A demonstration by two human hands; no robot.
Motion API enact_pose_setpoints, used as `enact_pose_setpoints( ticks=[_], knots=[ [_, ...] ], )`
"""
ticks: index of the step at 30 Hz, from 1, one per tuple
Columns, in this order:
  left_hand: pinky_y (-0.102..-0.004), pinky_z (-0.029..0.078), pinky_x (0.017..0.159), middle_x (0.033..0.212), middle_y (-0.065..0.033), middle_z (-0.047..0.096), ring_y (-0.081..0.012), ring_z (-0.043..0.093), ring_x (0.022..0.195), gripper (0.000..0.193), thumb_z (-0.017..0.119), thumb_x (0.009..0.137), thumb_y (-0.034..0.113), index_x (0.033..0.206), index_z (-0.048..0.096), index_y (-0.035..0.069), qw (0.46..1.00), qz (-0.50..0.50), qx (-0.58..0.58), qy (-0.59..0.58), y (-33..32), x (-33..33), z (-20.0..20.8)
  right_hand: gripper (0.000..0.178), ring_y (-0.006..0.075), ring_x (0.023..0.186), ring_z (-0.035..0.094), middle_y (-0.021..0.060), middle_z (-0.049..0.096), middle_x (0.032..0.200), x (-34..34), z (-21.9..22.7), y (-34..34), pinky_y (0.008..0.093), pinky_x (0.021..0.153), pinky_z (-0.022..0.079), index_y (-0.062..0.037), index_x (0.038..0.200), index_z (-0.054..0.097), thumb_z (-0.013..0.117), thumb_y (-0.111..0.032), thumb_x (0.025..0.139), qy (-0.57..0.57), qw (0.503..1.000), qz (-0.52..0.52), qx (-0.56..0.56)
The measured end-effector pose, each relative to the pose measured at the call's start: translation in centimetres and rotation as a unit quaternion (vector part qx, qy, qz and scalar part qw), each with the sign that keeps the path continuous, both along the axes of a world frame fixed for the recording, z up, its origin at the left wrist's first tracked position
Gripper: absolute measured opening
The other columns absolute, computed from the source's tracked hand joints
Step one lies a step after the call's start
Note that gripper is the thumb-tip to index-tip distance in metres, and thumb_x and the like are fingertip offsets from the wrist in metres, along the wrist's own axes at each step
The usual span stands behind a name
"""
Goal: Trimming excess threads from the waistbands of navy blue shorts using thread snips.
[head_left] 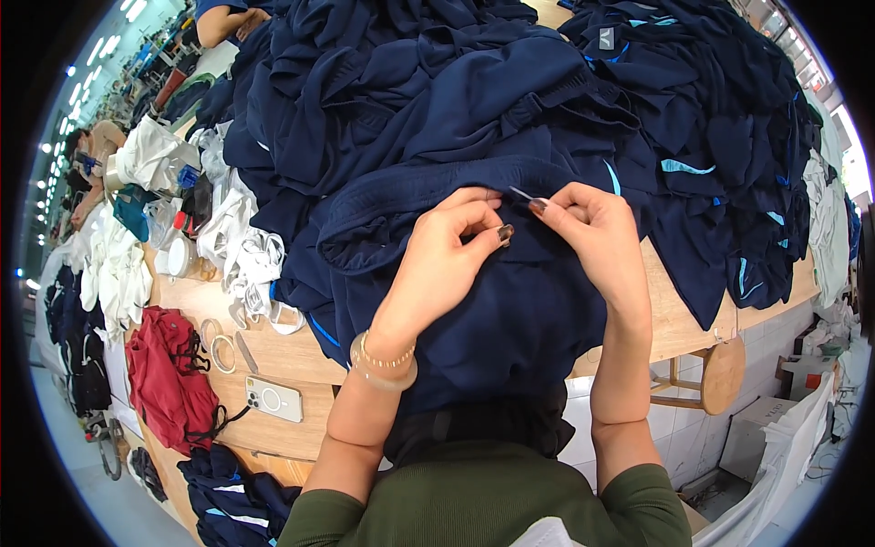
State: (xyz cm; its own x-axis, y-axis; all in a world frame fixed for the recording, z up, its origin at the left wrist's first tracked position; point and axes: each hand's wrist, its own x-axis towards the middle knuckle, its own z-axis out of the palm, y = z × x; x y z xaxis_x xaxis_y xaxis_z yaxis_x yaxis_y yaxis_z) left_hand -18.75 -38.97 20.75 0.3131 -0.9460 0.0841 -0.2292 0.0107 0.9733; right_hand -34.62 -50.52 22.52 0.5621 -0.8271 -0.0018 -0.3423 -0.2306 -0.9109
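A navy garment [529,292] with a gathered elastic waistband [410,189] lies across my lap and the table edge. My left hand [437,255] is closed on the cloth just below the waistband, its fingers curled and the thumb bent inward. Close by on the right, my right hand [597,232] pinches a small, thin, pale pointed tool [520,193]. The tool's tip points left toward my left fingertips, at the waistband. Most of the tool is hidden in my fingers, so its exact kind does not show.
Heaped navy garments [401,82] cover the table ahead and to the right. White cloth and straps [241,242], a red bag [169,378], a phone [273,399] and a tape roll [222,354] lie left. A round wooden stool [723,376] stands right. Another person's arm [219,25] shows far left.
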Motion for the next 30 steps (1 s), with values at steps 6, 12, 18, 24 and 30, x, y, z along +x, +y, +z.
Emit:
enact_pose_setpoints(
  ticks=[6,12,18,24,30],
  knots=[
    [-0.0275,0.053,0.063,0.087,-0.0112,0.072,-0.0161,0.066,0.068,0.013,0.062,0.096,0.006,0.09,0.067,-0.005,0.981,-0.196,0.008,0.009,4.5,-1.4,1.5,0.029,0.0008,0.054,0.031,-0.0079,0.044,0.054,-0.8,0.5,-0.6,0.0247,0.05,0.021,0.0028,0.079,0.069,0.075,-0.024,0.091,-0.028,0.998,-0.042,0.03],
    [-0.0222,0.045,0.051,0.075,-0.0098,0.073,-0.007,0.058,0.054,0.025,0.058,0.101,0.013,0.118,0.065,-0.005,0.985,0.077,0.043,0.146,3.0,-2.6,0.9,0.027,-0.0017,0.049,0.029,-0.0109,0.039,0.056,-0.5,-0.1,-0.9,0.0203,0.046,0.017,-0.0025,0.086,0.068,0.072,-0.028,0.095,-0.068,0.996,-0.032,0.038],
    [-0.0192,0.044,0.046,0.076,-0.0143,0.073,-0.0093,0.06,0.049,0.032,0.058,0.1,0.014,0.121,0.062,-0.01,0.977,0.102,0.1,0.158,-0.6,-2.4,0.8,0.028,-0.0019,0.048,0.028,-0.0107,0.039,0.056,-0.5,-0.1,-0.7,0.0209,0.045,0.016,-0.0023,0.087,0.068,0.071,-0.029,0.095,-0.068,0.996,-0.034,0.055],
    [-0.0195,0.046,0.046,0.074,-0.0148,0.073,-0.0103,0.062,0.05,0.029,0.059,0.101,0.015,0.11,0.068,-0.01,0.973,0.07,0.102,0.197,-3.1,-2.5,0.6,0.027,-0.0022,0.048,0.027,-0.0112,0.04,0.056,-0.5,-0.3,-1.1,0.0212,0.045,0.016,-0.0022,0.087,0.068,0.07,-0.027,0.096,-0.06,0.996,-0.042,0.059],
    [-0.0203,0.048,0.047,0.072,-0.0136,0.072,-0.0121,0.064,0.051,0.027,0.058,0.101,0.015,0.104,0.069,-0.01,0.965,0.083,0.09,0.233,-4.1,-2.9,-1.0,0.025,-0.0024,0.047,0.026,-0.0114,0.039,0.056,-0.1,-0.7,-1.4,0.0211,0.044,0.015,-0.0023,0.087,0.067,0.068,-0.025,0.097,-0.096,0.993,-0.021,0.072]
  ],
)
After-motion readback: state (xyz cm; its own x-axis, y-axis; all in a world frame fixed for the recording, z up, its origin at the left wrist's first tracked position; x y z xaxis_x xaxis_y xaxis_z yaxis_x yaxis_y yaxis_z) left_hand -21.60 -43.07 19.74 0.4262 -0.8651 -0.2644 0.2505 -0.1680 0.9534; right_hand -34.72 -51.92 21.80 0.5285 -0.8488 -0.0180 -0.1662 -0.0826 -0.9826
